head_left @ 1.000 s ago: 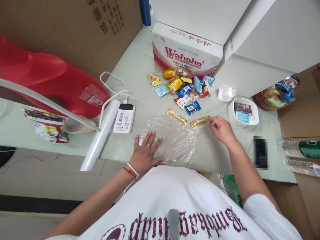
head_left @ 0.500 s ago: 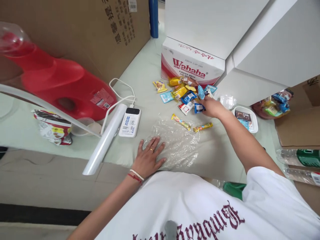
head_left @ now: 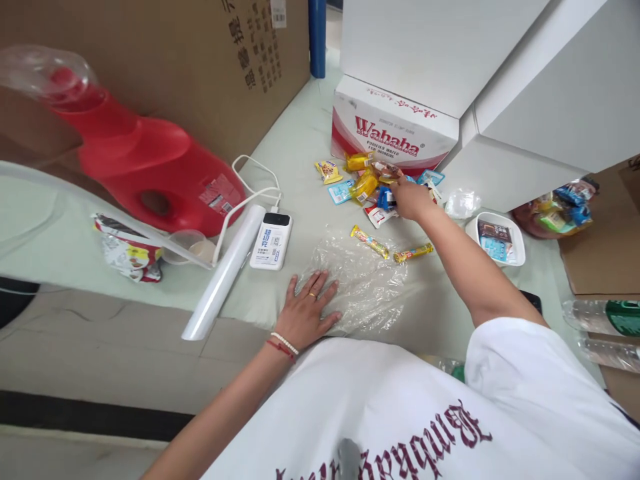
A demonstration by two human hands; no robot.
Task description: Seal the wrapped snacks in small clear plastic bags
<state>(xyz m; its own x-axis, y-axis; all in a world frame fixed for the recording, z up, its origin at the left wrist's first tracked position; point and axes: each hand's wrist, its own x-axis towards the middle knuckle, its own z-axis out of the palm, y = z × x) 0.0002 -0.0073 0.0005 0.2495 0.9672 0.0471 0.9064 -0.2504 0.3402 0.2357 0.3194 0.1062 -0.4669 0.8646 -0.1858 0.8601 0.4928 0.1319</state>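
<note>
Right hand (head_left: 409, 199) is off the candy sticks (head_left: 370, 242) (12 and 2 o'clock of plastic film (head_left: 373, 293)), now in the snack pile (head_left: 364, 187) beyond 12; grip hidden, can't tell. Left hand (head_left: 307, 313) spread flat, film's 8. Work seems pile-side now.

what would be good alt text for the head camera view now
A person's right hand reaches into a pile of wrapped snacks before a Wahaha water box, while the left hand rests spread at the edge of a clear plastic sheet. Two yellow-wrapped sticks lie near its far edge.
</note>
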